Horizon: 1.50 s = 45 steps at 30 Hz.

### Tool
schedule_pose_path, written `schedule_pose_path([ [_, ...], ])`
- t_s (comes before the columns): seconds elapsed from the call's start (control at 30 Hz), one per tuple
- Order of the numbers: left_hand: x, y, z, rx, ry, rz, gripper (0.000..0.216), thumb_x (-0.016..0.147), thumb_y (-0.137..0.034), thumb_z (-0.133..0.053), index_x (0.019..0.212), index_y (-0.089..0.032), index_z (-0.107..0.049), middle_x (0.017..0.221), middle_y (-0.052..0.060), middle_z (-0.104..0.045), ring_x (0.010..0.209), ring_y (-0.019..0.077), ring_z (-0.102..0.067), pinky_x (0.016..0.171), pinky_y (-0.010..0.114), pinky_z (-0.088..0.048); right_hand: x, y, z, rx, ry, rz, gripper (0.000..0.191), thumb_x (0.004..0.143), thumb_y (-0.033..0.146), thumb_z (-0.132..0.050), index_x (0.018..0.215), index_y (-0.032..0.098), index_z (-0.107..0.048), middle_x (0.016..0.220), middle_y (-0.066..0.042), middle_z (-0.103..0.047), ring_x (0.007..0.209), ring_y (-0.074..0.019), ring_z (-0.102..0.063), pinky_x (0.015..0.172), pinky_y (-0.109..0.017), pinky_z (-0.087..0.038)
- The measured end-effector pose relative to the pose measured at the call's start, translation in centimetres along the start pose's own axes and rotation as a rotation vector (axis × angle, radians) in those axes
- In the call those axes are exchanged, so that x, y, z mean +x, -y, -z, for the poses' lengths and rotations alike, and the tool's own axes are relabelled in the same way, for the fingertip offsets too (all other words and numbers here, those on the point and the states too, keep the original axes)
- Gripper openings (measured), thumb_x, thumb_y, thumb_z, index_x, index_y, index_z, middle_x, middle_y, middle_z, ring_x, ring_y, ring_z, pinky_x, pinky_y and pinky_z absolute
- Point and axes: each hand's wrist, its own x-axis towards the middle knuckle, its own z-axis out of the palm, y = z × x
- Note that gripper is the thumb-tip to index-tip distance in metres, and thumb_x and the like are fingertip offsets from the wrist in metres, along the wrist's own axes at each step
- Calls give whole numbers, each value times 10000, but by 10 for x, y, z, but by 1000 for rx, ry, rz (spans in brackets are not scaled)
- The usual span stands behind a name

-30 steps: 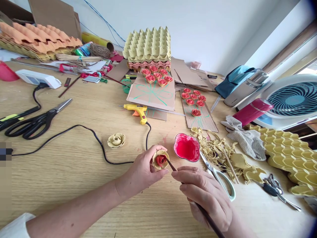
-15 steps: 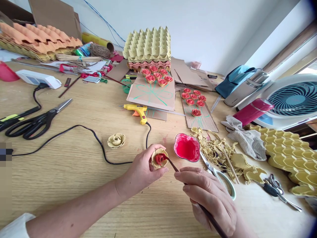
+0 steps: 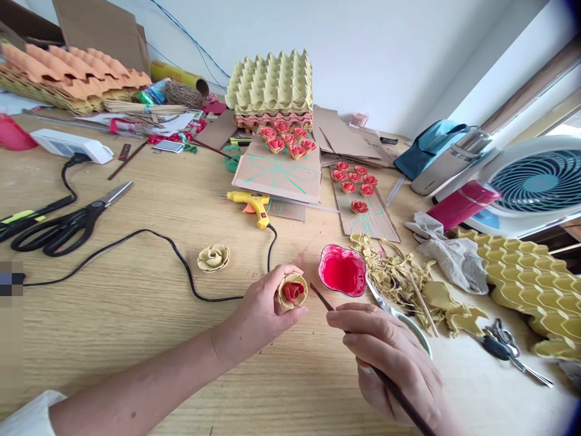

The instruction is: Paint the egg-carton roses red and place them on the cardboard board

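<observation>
My left hand [image 3: 267, 303] is closed round a pale yellow paper rose [image 3: 293, 292] whose inner petals are painted red; its outer petals are bare. In my right hand [image 3: 390, 357] is a dark-handled paintbrush [image 3: 379, 370], gripped like a pen. The brush tip is just right of the rose, apart from it. Beyond that tip stands a scalloped bowl [image 3: 342, 270] of red paint. An unpainted pale rose [image 3: 213, 258] lies on the table to the left.
A yellow glue gun [image 3: 252, 206] with a black cord lies mid-table. Red roses stand on two cardboard pieces [image 3: 281, 175] behind. Scissors [image 3: 415, 332], pale scraps [image 3: 403, 278] and keys [image 3: 503, 348] are on the right; black scissors [image 3: 72, 224] on the left.
My right hand has drawn the paintbrush back to the right, so its tip has left the rose's red centre. The left hand and rose have hardly moved.
</observation>
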Motion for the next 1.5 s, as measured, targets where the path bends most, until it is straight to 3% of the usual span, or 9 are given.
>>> schedule_pose_path([
  [0.23, 2, 0, 3, -68, 12, 73, 525, 815, -292, -821, 1316, -232, -679, 1027, 10, -784, 671, 154, -638, 667, 281, -570, -7, -18, 3, -3, -92, -169, 237, 1120, 138, -509, 1273, 202, -678, 1088, -123, -851, 930, -236, -859, 782, -362, -714],
  [0.47, 3, -2, 2, -123, -8, 32, 482, 811, -262, -788, 1273, -230, -653, 1067, 41, -782, 858, 210, -731, 701, 277, -589, 5, -24, 4, -203, -63, -260, 237, 1108, 92, -512, 1202, 230, -680, 913, -55, -806, 764, -207, -802, 708, -308, -660],
  [0.77, 4, 4, -1, -188, -23, 29, 492, 814, -264, -789, 1285, -236, -652, 1030, 26, -756, 810, 192, -700, 670, 263, -568, 8, -25, 2, -208, -20, -243, 277, 1103, 57, -480, 1226, 225, -661, 914, -37, -805, 760, -192, -795, 733, -295, -647],
  [0.93, 5, 8, -3, -246, -9, 22, 492, 829, -281, -803, 1293, -235, -644, 1055, 32, -747, 862, 201, -716, 733, 279, -596, 3, -26, 3, -156, -48, -269, 265, 1109, 70, -501, 1200, 220, -699, 910, -35, -799, 757, -182, -797, 714, -286, -649],
  [1.13, 5, 10, -3, -293, 40, 37, 521, 837, -283, -821, 1323, -229, -641, 1044, 22, -723, 799, 171, -661, 650, 242, -553, -4, -20, -1, 88, -404, -252, 258, 1141, 122, -529, 1277, 198, -735, 1023, -84, -845, 824, -216, -825, 660, -329, -692],
  [1.33, 4, 12, -4, -381, 93, 56, 536, 874, -294, -822, 1367, -233, -619, 1098, 35, -721, 867, 183, -683, 701, 261, -599, 3, -5, -7, 285, -354, -242, 218, 1165, 150, -517, 1229, 177, -723, 1066, -104, -862, 846, -212, -866, 714, -344, -735],
  [1.5, 2, 7, -4, -323, 58, -8, 502, 862, -216, -782, 1346, -243, -651, 1181, 56, -745, 969, 205, -708, 765, 271, -611, 3, -4, -8, 322, -344, -253, 209, 1171, 155, -521, 1230, 175, -721, 1097, -96, -858, 888, -187, -865, 762, -312, -736],
])
